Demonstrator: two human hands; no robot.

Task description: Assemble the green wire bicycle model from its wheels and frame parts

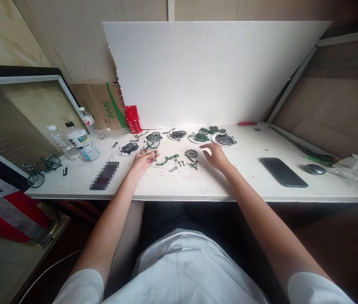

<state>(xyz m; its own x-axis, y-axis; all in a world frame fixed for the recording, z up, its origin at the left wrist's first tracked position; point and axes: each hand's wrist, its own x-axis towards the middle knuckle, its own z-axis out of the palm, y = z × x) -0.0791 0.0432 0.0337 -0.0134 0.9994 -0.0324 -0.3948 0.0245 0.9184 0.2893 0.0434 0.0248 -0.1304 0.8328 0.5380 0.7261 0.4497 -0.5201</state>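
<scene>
My left hand (143, 162) is turned palm up and holds a partly assembled dark green model bicycle (153, 141), with a spoked wheel at its far end. Some of the small parts are hidden by the fingers. My right hand (214, 155) hovers over the table with thumb and fingers apart and nothing between them. Between the hands lie a loose wheel (192, 154), a green chain-guard-like piece (171, 157), a green branching part (193, 165) and several small metal pieces (174, 168).
White plates with bicycle parts, among them a plate of green pieces (200, 137), line the back. A finished model bicycle (44, 169), bottles (82, 143) and a pixelated patch (105, 175) are left; a phone (283, 172) and mouse (315, 169) right. A white board (216, 71) stands behind.
</scene>
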